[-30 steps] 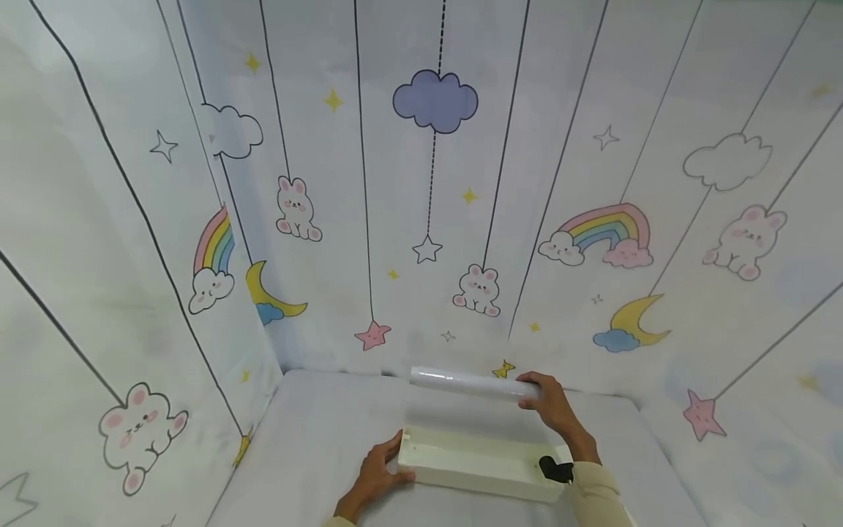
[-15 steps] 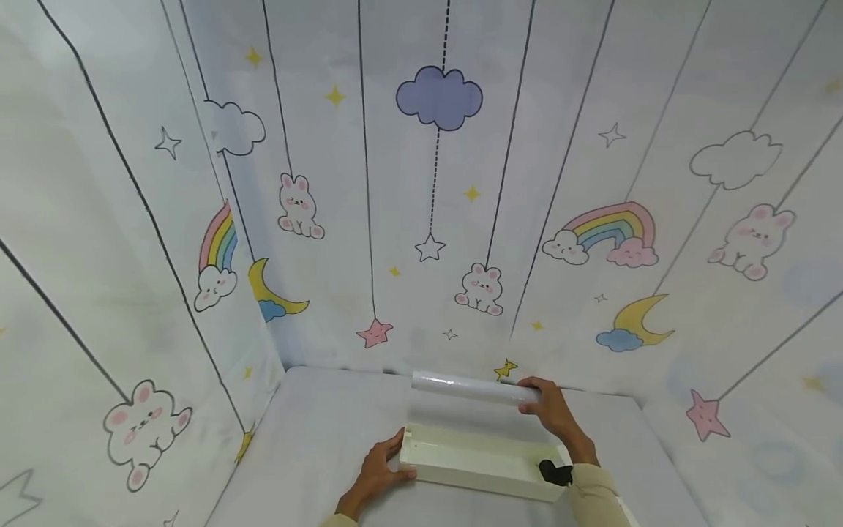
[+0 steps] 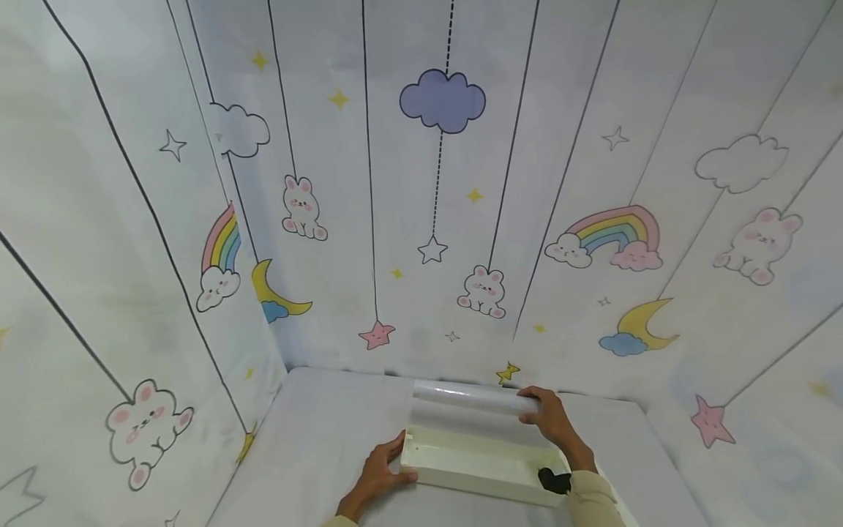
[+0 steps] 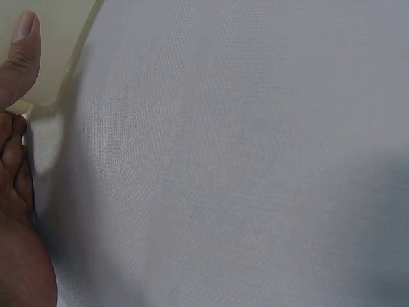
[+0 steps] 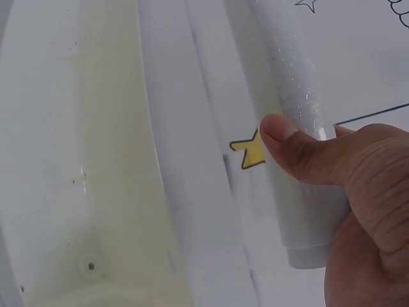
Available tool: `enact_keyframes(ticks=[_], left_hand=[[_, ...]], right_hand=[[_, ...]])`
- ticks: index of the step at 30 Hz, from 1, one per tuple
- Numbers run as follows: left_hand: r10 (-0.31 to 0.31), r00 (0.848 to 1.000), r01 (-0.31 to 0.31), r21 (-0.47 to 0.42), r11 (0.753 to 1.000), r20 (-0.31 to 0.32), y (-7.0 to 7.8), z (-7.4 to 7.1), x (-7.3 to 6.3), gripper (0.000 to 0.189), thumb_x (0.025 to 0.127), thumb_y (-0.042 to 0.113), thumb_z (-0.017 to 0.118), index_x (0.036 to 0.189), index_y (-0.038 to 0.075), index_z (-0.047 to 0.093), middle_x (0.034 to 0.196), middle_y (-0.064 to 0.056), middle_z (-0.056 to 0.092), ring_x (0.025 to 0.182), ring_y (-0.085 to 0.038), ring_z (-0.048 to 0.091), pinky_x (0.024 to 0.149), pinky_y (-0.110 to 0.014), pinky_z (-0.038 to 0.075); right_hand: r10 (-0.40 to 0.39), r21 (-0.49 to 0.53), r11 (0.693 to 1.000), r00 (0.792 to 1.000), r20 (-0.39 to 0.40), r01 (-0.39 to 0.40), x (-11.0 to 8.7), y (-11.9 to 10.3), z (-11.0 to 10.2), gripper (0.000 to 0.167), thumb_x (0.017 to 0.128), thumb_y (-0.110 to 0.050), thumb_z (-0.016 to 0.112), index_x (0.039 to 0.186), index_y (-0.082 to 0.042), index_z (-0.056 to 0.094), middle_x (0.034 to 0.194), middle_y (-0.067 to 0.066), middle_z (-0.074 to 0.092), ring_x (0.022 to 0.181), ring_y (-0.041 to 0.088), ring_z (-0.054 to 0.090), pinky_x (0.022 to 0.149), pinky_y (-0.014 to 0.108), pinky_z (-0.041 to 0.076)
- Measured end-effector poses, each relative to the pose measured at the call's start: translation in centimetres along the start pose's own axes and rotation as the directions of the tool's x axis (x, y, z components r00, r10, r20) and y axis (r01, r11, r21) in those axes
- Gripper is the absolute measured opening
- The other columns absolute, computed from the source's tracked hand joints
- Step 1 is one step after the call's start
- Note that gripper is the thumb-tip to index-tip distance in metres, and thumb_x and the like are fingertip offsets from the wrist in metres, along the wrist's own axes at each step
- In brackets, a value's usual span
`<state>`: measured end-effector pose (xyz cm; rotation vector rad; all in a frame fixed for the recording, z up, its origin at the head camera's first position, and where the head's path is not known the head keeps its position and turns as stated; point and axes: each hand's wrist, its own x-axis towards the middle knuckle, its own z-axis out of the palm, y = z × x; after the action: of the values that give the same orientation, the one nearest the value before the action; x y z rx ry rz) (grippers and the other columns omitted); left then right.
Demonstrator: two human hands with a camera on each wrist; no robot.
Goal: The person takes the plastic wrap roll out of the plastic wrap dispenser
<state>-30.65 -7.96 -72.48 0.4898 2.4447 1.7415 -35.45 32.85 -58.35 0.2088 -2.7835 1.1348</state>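
Observation:
A long cream open-topped box (image 3: pixel 477 457) lies crosswise on the white surface. My left hand (image 3: pixel 378 472) grips its left end, the thumb along the front side; in the left wrist view the thumb (image 4: pixel 22 54) lies against the box wall (image 4: pixel 59 45). Behind the box, my right hand (image 3: pixel 553 421) holds a shiny, whitish roll of clear film (image 3: pixel 461 394) by its right end. The right wrist view shows the thumb (image 5: pixel 300 150) across the roll (image 5: pixel 281 83), whose core end pokes out below. Inside the box (image 5: pixel 118 128) are small holes; its right end is partly hidden by the right forearm.
A white covered table (image 3: pixel 316 432) carries everything. White walls printed with bunnies, clouds and stars rise behind it (image 3: pixel 421 183) and at both sides. A black device (image 3: pixel 555 481) sits at the right wrist, over the box's right end.
The roll in my right hand has come down slightly, nearer to the box. My left hand and the box have stayed put, while the head view has shifted a little.

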Motion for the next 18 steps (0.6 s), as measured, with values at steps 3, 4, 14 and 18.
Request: enact_keyframes(ticks=[3, 4, 14, 18], left_hand=[[0.006, 1.0, -0.006, 0.027, 1.0, 0.0, 0.0, 0.0, 0.0, 0.105, 0.083, 0.044, 0.096, 0.162, -0.005, 0.045, 0.162, -0.022, 0.054, 0.148, -0.047, 0.057, 0.125, -0.05, 0.048], [0.006, 1.0, -0.006, 0.031, 1.0, -0.001, 0.0, 0.1, -0.1, 0.105, 0.083, 0.044, 0.096, 0.162, -0.005, 0.045, 0.162, -0.022, 0.054, 0.148, -0.047, 0.057, 0.125, -0.05, 0.048], [0.034, 0.999, -0.033, 0.045, 0.998, -0.017, -0.1, 0.2, -0.5, 0.104, 0.084, 0.044, 0.095, 0.162, -0.003, 0.046, 0.161, -0.022, 0.054, 0.148, -0.043, 0.058, 0.126, -0.037, 0.048], [0.054, 0.998, -0.052, 0.044, 0.998, -0.029, -0.2, 0.2, -0.5, 0.103, 0.084, 0.044, 0.095, 0.161, -0.004, 0.046, 0.161, -0.023, 0.055, 0.147, -0.043, 0.059, 0.126, -0.039, 0.049]], right_hand=[[-0.012, -0.001, 1.0, 1.0, -0.005, 0.012, 0.0, 0.1, 0.1, 0.043, 0.077, 0.009, 0.091, 0.117, 0.003, 0.077, 0.124, 0.024, 0.078, 0.118, 0.044, 0.071, 0.102, 0.056, 0.058], [-0.02, -0.005, 1.0, 1.0, -0.001, 0.02, 0.0, 0.2, 0.2, 0.043, 0.078, 0.009, 0.091, 0.117, 0.003, 0.077, 0.124, 0.024, 0.077, 0.118, 0.044, 0.071, 0.101, 0.056, 0.058], [-0.006, 0.025, 1.0, 0.999, 0.039, 0.005, 0.4, 0.7, 1.1, 0.041, 0.08, 0.008, 0.091, 0.118, 0.002, 0.076, 0.124, 0.022, 0.077, 0.119, 0.042, 0.069, 0.103, 0.056, 0.056], [-0.018, 0.036, 0.999, 0.999, 0.036, 0.016, 0.8, 0.9, 1.5, 0.041, 0.081, 0.009, 0.089, 0.118, 0.001, 0.075, 0.125, 0.022, 0.077, 0.121, 0.044, 0.069, 0.105, 0.059, 0.055]])
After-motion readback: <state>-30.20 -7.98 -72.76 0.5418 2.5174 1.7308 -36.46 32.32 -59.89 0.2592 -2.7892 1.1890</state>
